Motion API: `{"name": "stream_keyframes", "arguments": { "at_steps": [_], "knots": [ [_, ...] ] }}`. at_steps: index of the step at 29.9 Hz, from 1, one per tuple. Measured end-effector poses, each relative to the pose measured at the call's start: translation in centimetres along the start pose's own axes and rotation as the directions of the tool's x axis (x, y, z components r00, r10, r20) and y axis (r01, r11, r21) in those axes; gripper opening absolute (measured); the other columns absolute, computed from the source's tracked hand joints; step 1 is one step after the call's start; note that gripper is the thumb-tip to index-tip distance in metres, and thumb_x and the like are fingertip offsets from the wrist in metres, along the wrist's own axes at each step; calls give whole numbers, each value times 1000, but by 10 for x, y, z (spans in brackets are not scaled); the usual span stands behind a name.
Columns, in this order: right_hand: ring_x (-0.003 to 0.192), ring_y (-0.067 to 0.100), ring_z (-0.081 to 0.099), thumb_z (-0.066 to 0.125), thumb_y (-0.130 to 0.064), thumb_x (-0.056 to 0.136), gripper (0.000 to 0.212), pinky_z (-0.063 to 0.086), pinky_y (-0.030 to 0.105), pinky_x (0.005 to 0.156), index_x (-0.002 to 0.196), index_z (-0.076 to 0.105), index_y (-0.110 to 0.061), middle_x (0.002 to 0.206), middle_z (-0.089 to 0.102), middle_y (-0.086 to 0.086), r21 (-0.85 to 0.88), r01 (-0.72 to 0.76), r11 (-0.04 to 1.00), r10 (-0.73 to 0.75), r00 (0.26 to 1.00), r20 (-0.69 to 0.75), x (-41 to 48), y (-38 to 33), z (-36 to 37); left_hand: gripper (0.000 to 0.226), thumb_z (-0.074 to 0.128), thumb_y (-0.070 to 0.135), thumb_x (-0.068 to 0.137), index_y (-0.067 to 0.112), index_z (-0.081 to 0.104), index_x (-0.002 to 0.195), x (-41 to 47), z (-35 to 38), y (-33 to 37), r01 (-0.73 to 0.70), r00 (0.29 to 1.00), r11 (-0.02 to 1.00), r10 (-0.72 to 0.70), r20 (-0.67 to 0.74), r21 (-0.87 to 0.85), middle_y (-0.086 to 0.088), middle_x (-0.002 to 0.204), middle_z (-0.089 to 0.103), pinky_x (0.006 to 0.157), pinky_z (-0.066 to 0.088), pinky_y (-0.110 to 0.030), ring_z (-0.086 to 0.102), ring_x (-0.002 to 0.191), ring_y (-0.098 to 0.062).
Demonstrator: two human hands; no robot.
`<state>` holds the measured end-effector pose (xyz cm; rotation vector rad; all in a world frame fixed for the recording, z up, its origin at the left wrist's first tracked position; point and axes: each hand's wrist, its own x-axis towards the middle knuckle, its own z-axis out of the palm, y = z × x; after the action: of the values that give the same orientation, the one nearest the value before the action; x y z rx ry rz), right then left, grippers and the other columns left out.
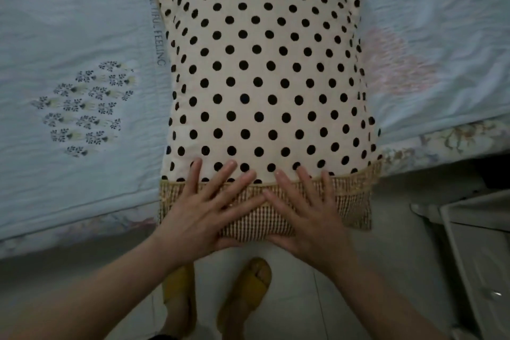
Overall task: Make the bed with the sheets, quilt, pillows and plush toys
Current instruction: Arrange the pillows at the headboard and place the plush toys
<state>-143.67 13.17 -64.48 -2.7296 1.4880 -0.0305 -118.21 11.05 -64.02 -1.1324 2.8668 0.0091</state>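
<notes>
While your left hand (209,210) and right hand (309,212) press flat, fingers spread, on the pillow's (265,69) near edge, which overhangs the quilt's (82,22) edge, open quilt flanks the pillow.

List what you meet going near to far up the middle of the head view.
Yellow sandals → left hand and right hand, side by side → polka-dot pillow, lying on the light blue quilt.

Left hand (205,207) and right hand (309,208) side by side, palms down, fingers (220,178) straight and spread.
</notes>
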Motion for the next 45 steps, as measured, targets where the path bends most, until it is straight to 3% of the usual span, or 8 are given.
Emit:
{"name": "stream_keyframes", "arguments": {
  "at_steps": [3,6,9,13,20,23,30,45],
  "knots": [
    [147,38,12,46,-68,86,80,10,68,112,151,24,-25,160,17,10,163,-283,945,310,934,-179,-13,10,-21,89,50,78,80,35,19,152,-8,-13,2,90,972,990,-112,-207,-112,-9,162,6,109,4,-72,2,148,-37],
    [150,30,0,23,-62,94,70,12,62,116,155,9,-30,163,-1,7,503,-682,531,809,584,-63,-13,4,-28,89,44,76,81,36,11,154,-13,-18,21,460,843,759,-537,-43,-460,-11,162,-8,109,6,-73,-9,148,-38],
    [149,21,-12,10,-72,90,70,12,58,117,151,-10,-44,161,-19,-1,552,-759,345,805,542,242,9,-17,-15,85,28,84,81,44,8,153,-3,-18,32,610,773,643,-612,167,-464,-8,163,-10,106,14,-76,-11,148,-36],
    [149,22,3,15,-66,94,67,17,56,117,152,-7,-40,163,-9,-3,593,-726,349,902,431,-4,44,15,-51,79,28,79,85,45,3,152,46,-54,5,579,689,608,-721,-73,-544,-6,163,-10,110,1,-69,-14,148,-35],
    [133,32,37,7,-76,84,75,38,51,103,147,29,-42,152,33,3,46,-777,628,600,520,607,104,100,-70,78,11,85,78,55,-18,144,134,-49,-47,719,695,606,-627,351,-341,7,158,-28,111,3,-70,-27,145,-28],
    [120,31,45,30,-71,88,63,42,43,97,131,53,-32,133,54,4,162,-804,572,690,578,435,125,132,-116,82,30,84,76,52,6,148,130,-70,-64,714,659,508,-720,217,-482,9,161,-11,112,14,-66,-8,149,-26],
    [149,23,7,41,-93,64,115,17,51,119,152,-8,-38,163,0,-2,508,-856,92,652,438,620,169,157,-88,116,51,89,63,39,-2,153,146,-69,-118,682,360,-206,-740,568,-701,-3,162,10,118,19,-48,18,147,-26],
    [112,8,53,49,-76,78,69,41,28,96,134,48,-36,118,54,-16,407,-775,483,747,607,271,216,241,-223,125,72,79,40,51,16,148,256,-182,-92,480,486,-248,-723,491,-841,10,138,50,107,39,-50,47,127,-20]
  ]
}}
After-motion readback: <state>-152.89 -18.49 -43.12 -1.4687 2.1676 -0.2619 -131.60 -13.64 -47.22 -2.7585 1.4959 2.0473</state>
